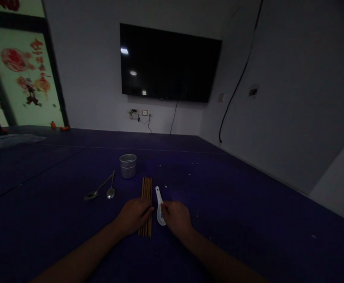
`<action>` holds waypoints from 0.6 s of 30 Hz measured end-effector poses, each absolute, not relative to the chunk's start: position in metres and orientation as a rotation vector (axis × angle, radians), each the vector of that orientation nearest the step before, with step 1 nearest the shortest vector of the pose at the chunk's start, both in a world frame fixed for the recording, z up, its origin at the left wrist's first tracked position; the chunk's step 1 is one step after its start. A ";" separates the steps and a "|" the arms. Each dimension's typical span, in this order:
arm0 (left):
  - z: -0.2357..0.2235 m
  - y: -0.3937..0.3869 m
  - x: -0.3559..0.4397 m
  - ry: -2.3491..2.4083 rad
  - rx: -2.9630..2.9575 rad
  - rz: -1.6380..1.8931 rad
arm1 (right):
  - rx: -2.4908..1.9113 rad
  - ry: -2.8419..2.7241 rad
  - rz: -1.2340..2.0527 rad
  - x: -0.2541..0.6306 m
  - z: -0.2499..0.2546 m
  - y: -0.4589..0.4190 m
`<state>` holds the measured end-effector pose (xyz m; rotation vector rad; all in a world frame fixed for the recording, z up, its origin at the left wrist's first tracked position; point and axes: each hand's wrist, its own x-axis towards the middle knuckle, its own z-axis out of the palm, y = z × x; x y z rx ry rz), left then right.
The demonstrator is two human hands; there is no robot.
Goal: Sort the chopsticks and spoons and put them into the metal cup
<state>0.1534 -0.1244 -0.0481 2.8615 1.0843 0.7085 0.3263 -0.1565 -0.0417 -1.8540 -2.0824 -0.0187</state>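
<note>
A row of wooden chopsticks (pixel 147 188) lies on the dark blue surface, pointing away from me. My left hand (pixel 135 214) is curled over their middle, thumb along the right side. Just right of them rests a white ceramic soup spoon (pixel 159 196), bowl toward me and handle away. My right hand (pixel 176 217) is closed at its right edge, the fingertips overlapping the spoon where handle meets bowl; part of the bowl is covered. Beyond my left hand, a metal spoon (pixel 111 192) and a second metal spoon (pixel 92 195) lie with their handle ends touching. Behind them stands a metal cup (pixel 128 167), upright.
Small white bits (pixel 165 186) are scattered on the blue surface (pixel 233 204). A wall-mounted television (pixel 169 63) hangs at the back, with sockets (pixel 144 113) and cables below. A black cable (pixel 237 90) dangles on the right wall. Clear plastic sheeting (pixel 12 140) lies far left.
</note>
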 end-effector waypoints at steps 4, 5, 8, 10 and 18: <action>-0.051 -0.122 0.153 1.089 2.873 0.670 | -1.862 -2.101 -0.015 0.326 -0.042 -0.156; -0.051 -0.121 0.153 1.094 2.872 0.656 | -1.870 -2.107 -0.001 0.326 -0.042 -0.156; -0.053 -0.120 0.153 1.113 2.867 0.613 | -1.898 -2.134 0.055 0.327 -0.041 -0.155; -0.053 -0.120 0.154 1.134 2.863 0.595 | -1.914 -2.152 0.081 0.327 -0.040 -0.154; -0.054 -0.121 0.154 1.135 2.836 0.572 | -1.893 -2.221 0.080 0.326 -0.037 -0.156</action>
